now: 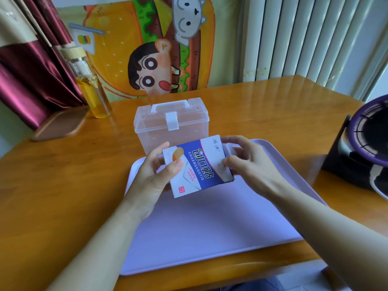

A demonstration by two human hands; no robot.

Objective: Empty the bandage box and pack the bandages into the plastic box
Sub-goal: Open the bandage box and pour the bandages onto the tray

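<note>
One lilac tray [210, 227] lies nearest, its near edge partly covered by two forearms. Above it, one bandage box [196, 166] is held tilted – left hand [151, 179] gripping its left end, thumb on the printed face, remaining fingers hidden behind. Right hand [249, 162] pinches the open end flap; contents cannot be seen. Behind stands one clear plastic box [171, 124], latched shut, on the wooden table [63, 196]. One bottle [92, 89] far left – one dark fan [365, 143] cut off at right.
</note>
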